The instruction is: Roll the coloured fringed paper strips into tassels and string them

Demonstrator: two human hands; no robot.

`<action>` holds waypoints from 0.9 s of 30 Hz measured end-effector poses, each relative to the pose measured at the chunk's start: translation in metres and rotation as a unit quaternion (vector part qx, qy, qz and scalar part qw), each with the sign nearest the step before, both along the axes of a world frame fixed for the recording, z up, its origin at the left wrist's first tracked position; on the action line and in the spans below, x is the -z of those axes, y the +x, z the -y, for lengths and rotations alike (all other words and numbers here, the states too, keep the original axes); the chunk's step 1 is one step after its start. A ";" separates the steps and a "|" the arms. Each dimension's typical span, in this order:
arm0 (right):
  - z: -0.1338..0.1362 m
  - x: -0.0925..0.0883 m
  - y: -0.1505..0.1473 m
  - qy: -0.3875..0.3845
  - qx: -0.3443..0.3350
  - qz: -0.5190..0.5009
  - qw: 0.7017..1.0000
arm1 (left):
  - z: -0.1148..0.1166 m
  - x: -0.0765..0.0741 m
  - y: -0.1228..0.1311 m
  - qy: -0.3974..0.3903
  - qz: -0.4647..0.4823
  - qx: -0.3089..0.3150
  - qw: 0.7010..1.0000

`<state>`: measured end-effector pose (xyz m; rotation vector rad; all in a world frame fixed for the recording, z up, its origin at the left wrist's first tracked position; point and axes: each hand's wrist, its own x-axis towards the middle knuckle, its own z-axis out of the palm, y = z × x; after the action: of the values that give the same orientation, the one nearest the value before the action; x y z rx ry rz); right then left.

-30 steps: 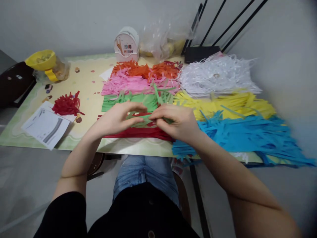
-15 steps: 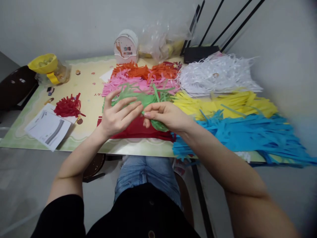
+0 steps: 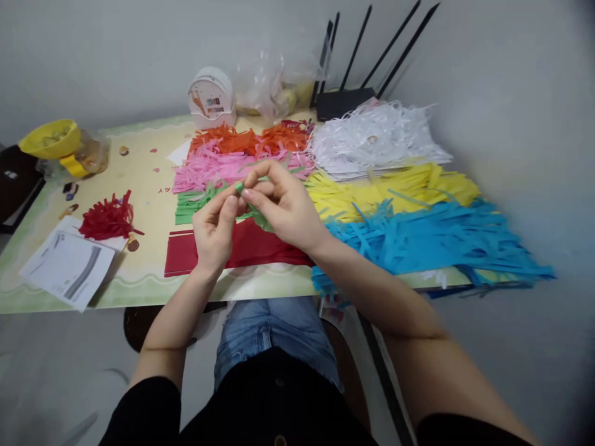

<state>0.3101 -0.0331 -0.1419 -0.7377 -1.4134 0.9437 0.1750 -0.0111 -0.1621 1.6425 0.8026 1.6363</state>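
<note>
Over the table, my left hand [image 3: 214, 232] and my right hand [image 3: 287, 207] meet fingertip to fingertip. Between them they pinch a piece of green fringed paper [image 3: 239, 186], whose small rolled end shows at the fingertips. Some of its thin green part hangs below my right hand's fingers; the rest is hidden behind the hands. Beneath lie more green fringed strips [image 3: 193, 206] and dark red paper sheets [image 3: 181, 254]. Pink fringed strips [image 3: 199, 167] and orange fringed strips [image 3: 223, 139] lie beyond them.
To the right are white shredded strips [image 3: 379, 136], yellow fringed strips [image 3: 400, 189] and blue fringed strips [image 3: 427, 235]. A red tassel bunch [image 3: 109, 217] and a printed paper [image 3: 69, 263] lie left. A black router [image 3: 344, 104] and a yellow bowl [image 3: 51, 139] stand behind.
My left hand's spread fingers have closed into a pinch on the green paper's rolled end. The right hand has turned upward beside it. The camera view has shifted slightly.
</note>
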 end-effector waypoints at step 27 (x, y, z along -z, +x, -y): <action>-0.083 0.097 0.242 -0.225 0.263 0.611 0.712 | -0.021 -0.001 -0.026 -0.152 -0.038 0.055 0.986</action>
<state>0.5526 0.0498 -0.2386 -2.2913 -1.8611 0.2219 0.1492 0.0103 -0.1607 1.5103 0.9338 1.3090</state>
